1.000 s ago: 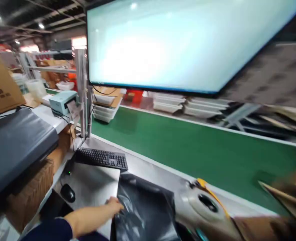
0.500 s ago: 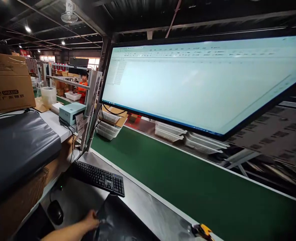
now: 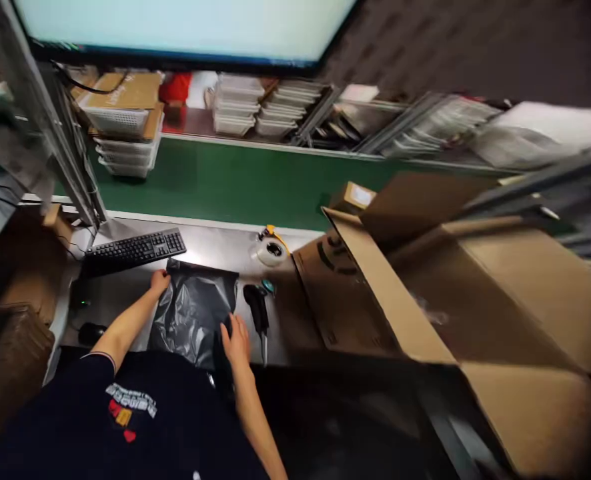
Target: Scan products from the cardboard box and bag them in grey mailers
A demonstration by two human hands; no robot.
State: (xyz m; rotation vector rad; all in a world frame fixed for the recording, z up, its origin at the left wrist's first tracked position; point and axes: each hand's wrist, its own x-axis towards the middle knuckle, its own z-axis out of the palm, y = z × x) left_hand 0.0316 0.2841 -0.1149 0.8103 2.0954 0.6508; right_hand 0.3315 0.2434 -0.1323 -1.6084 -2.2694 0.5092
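A black plastic mailer bag point(image 3: 193, 310) lies flat and a little creased on the metal bench in front of me. My left hand point(image 3: 160, 281) is closed on its upper left edge, by the keyboard. My right hand point(image 3: 236, 339) rests along the bag's right edge with thumb and fingers apart, holding nothing. Just right of that hand lies a black barcode scanner point(image 3: 257, 310). Behind the scanner is a tape dispenser point(image 3: 271, 249) with a roll of clear tape and a yellow part.
A black keyboard point(image 3: 138, 248) and mouse point(image 3: 91, 333) are at the left. On the right stands a large open cardboard box point(image 3: 345, 293). Behind the bench runs a green conveyor belt point(image 3: 215, 180), with stacked white baskets point(image 3: 128, 150) beyond. A monitor point(image 3: 175, 57) hangs above.
My view has swung down and to the right, bringing the large box and scanner into sight. My right hand now shows at the bag; my left hand still holds its edge.
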